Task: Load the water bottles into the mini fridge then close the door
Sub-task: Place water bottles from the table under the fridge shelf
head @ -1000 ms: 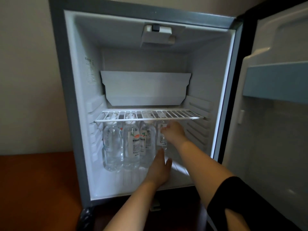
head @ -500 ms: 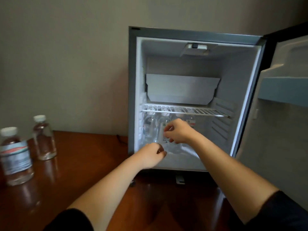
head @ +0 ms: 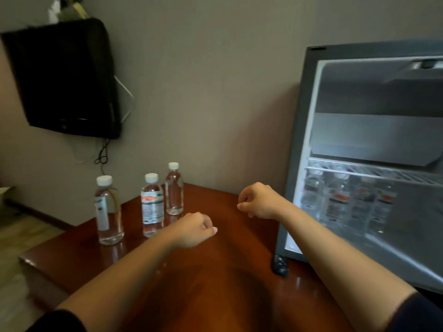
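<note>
Head view: my left hand [head: 194, 230] and right hand [head: 259, 201] hover curled and empty. Three full water bottles [head: 152, 207] stand at ten o'clock on the table [head: 215, 271]. They are probably heavyish and slick, so I'd grip mid-label.

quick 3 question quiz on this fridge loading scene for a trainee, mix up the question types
1. True or false: the left hand grips a bottle.
2. How many water bottles stand on the table? A) two B) three C) five
3. Fill in: the loaded bottles in the mini fridge stand ___ the wire shelf.

Key: 1 false; 2 B; 3 under
</note>
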